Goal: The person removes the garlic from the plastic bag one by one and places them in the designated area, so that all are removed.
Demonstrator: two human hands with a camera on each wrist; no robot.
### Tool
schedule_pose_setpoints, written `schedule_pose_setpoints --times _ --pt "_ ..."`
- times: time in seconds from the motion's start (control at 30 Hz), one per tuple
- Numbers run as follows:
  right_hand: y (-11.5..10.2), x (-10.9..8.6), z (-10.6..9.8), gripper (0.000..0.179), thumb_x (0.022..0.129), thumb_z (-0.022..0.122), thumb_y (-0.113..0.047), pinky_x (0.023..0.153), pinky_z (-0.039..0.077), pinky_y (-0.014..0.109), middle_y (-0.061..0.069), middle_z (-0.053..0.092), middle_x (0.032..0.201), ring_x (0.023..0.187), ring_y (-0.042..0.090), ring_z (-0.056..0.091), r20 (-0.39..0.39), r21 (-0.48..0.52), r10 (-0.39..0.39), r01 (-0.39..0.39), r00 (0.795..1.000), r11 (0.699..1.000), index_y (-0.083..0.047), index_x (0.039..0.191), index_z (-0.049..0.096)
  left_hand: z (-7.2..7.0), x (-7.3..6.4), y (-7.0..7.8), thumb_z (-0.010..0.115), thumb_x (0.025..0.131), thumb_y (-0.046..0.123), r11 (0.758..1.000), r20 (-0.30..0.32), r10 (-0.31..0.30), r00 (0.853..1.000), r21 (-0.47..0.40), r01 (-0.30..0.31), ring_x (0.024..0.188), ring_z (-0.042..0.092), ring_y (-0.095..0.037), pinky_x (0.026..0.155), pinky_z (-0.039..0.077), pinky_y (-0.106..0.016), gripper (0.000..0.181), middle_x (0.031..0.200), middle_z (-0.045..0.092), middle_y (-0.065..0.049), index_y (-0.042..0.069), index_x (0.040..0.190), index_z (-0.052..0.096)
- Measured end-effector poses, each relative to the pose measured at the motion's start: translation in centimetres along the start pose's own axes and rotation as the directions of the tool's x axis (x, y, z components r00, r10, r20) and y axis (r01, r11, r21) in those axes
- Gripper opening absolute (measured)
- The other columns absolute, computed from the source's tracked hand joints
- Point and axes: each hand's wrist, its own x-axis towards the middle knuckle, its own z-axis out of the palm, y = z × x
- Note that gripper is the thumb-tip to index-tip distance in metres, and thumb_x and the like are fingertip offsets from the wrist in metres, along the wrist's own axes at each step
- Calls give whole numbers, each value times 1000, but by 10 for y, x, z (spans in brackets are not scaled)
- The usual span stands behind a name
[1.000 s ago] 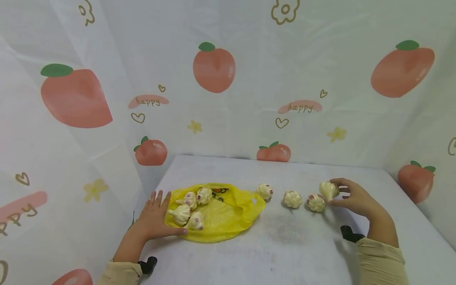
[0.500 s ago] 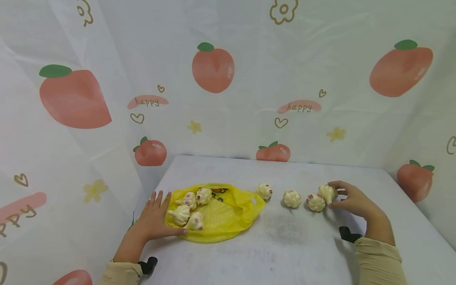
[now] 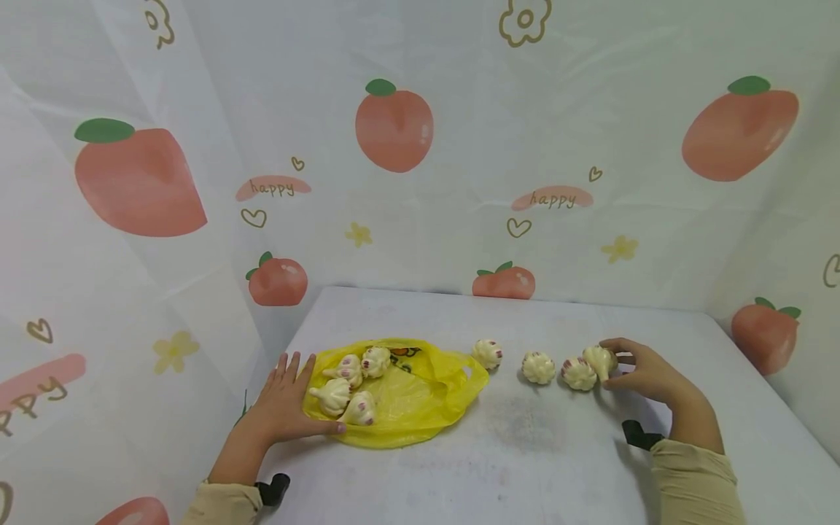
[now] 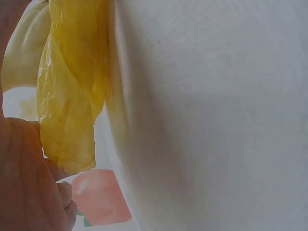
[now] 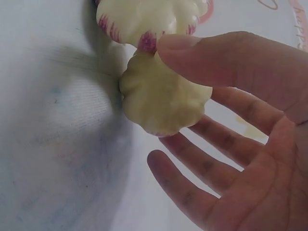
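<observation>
- On the creased white sheet (image 3: 453,219) behind, we read "happy" twice, in thin lettering over pink strokes; at the left edge the same word is cut off, leaving "ppy".
- Round it we see printed red fruit (image 3: 394,131) with green leaves, outlined hearts and yellow flowers.
- The bag (image 3: 413,397) is thin, shiny yellow plastic, crumpled and gaping, with a dark print inside that we cannot read.
- Four garlic bulbs (image 3: 333,395) lie in the bag's left part, smooth and cream, some with purple streaks.
- Our left hand (image 3: 278,401) is spread at the bag's left edge, thumb laid along the near rim.
- Our right hand (image 3: 646,372) pinches the held bulb (image 3: 599,361), pale and ribbed, between thumb and fingers, at the right end of a row.
- The held bulb touches the streaked bulb (image 3: 579,374); left of that sit a lobed bulb (image 3: 538,367), apart, and an end bulb (image 3: 487,354) just beside the bag.
- All this is on the white, grey-smudged tabletop (image 3: 512,481); we cannot tell whether the held bulb touches it.
</observation>
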Motion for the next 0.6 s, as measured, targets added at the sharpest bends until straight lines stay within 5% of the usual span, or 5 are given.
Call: schedule_pose_setpoints --times 0.6 --pt "-7 -1 -1 83 82 90 -14 103 51 72 39 51 148 133 67 50 11 1 20 -20 1000 1000 9 149 46 0 3 -1 80 62 88 1000 -4 18 1000 0 -18 161 6 -57 128 11 -73 152 172 16 -35 0 169 17"
